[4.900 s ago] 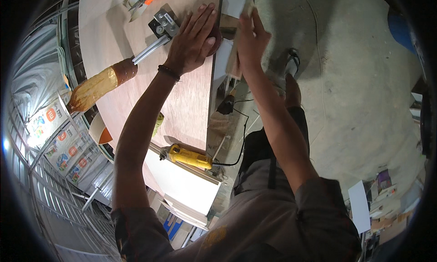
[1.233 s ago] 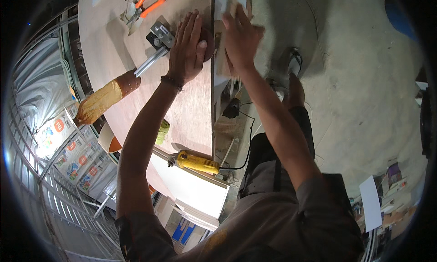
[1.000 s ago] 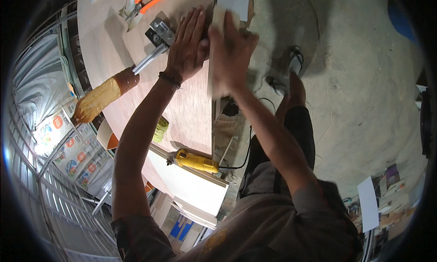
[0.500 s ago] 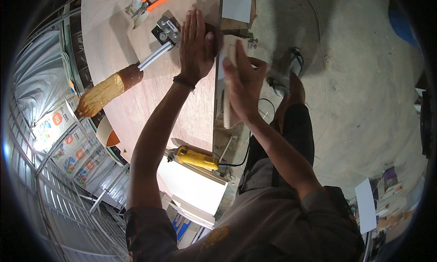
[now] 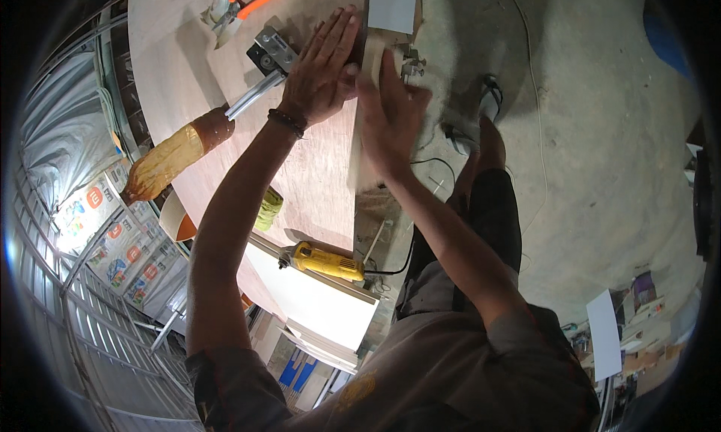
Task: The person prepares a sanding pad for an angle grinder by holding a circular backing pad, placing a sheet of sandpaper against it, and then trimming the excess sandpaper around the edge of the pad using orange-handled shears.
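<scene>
My left hand (image 5: 321, 66) lies on the pale wooden tabletop (image 5: 315, 169) close to its right edge, fingers stretched out together. Beside its thumb a dark piece shows in part; the hand hides the rest. My right hand (image 5: 392, 120) grips a pale wooden strip (image 5: 373, 63), blurred by motion, held lengthwise along the table edge. Left of my left hand sits a metal clamp-like block (image 5: 276, 51) with a silver rod (image 5: 255, 94). The rod meets a long amber and brown bottle-shaped thing (image 5: 176, 153).
Pliers with orange handles (image 5: 260, 2) lie at the far left of the tabletop. Nearer me are a yellow angle grinder (image 5: 327, 261) with a black cord, a green cloth (image 5: 269, 209) and a white board (image 5: 323, 297). A cable (image 5: 538, 94) runs over the concrete floor.
My right hand and the wooden strip have shifted left, against the table edge. My left hand has turned, its fingertips now pointing up and right. The green cloth has come into sight.
</scene>
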Demonstrator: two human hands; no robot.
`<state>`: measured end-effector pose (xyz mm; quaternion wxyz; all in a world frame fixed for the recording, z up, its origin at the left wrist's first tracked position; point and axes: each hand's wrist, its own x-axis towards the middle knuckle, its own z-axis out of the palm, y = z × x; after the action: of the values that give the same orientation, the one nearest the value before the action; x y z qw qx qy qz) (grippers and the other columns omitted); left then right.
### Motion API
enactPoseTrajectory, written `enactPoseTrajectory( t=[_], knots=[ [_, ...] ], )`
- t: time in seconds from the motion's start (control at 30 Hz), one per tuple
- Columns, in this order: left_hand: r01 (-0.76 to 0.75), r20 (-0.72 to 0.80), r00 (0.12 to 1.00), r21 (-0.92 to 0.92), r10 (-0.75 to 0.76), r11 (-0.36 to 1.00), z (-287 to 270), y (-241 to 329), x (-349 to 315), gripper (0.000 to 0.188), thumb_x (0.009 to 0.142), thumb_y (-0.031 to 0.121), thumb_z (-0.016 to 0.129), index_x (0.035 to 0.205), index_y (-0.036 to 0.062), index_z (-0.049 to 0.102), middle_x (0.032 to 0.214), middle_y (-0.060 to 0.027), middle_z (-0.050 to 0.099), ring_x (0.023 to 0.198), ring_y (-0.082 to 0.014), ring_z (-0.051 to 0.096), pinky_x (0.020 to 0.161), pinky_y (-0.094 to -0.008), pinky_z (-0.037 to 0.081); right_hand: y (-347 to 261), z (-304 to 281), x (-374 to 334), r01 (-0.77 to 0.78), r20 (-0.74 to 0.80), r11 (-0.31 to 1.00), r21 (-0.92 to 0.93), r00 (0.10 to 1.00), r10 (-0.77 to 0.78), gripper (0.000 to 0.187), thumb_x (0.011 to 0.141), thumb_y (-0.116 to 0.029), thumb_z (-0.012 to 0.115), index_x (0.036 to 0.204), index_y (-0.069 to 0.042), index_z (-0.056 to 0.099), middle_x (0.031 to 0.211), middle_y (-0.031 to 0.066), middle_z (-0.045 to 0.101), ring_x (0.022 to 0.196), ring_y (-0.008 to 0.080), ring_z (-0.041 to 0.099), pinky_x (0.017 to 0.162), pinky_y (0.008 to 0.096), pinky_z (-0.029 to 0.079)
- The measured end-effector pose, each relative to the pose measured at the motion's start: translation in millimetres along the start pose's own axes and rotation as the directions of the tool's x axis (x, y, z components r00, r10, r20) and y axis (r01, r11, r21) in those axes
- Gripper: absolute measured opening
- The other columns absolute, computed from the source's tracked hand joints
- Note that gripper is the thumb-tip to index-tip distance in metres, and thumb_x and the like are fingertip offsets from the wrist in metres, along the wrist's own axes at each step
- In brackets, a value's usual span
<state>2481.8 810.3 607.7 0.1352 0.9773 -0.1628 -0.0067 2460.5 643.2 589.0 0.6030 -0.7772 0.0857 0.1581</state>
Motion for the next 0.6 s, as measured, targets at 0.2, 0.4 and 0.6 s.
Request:
enactPoseTrajectory(
  t=[0.2, 0.4, 0.6],
  knots=[
    [-0.085, 0.071, 0.994, 0.002, 0.085, 0.996, -6.6, -5.0, 16.6, 0.064, 0.112, 0.04, 0.032, 0.164, 0.002, 0.027, 0.17, -0.0179, 0.029, 0.158, -0.036, 0.028, 0.13, -0.0528, 0.019, 37.5, 14.6, 87.3, -0.116, -0.087, 0.954, 0.276, 0.986, 0.145, 0.066, 0.098, -0.038, 0.069, 0.151, -0.001, 0.055, 0.089, 0.0057, 0.07, 0.082, 0.0117, 0.056, 0.085, 0.029, 0.049],
    [0.176, -0.112, 0.979, 0.029, -0.172, 0.984, -4.0, 8.6, -5.5, 0.068, 0.112, 0.043, 0.031, 0.165, -0.0005, 0.024, 0.171, -0.024, 0.023, 0.159, -0.0412, 0.022, 0.129, -0.0589, 0.013, 15.3, -45.6, -4.3, -0.319, 0.18, 0.892, 0.32, 0.945, 0.274, 0.071, 0.1, -0.05, 0.063, 0.15, 0.001, 0.056, 0.115, 0.0227, 0.058, 0.109, 0.0275, 0.05, 0.1, 0.0394, 0.042],
    [0.241, -0.163, 0.958, 0.009, -0.237, 0.97, 18.8, 20.2, -12.8, 0.066, 0.113, 0.038, 0.03, 0.162, -0.0057, 0.025, 0.169, -0.0273, 0.024, 0.158, -0.0439, 0.023, 0.128, -0.0559, 0.019, -6.7, -4.8, -4.8, -0.115, 0.051, 0.992, 0.056, 0.992, 0.112, 0.076, 0.098, -0.051, 0.067, 0.153, 0.0, 0.053, 0.117, 0.0154, 0.048, 0.114, 0.0269, 0.042, 0.108, 0.0381, 0.035]
  ],
)
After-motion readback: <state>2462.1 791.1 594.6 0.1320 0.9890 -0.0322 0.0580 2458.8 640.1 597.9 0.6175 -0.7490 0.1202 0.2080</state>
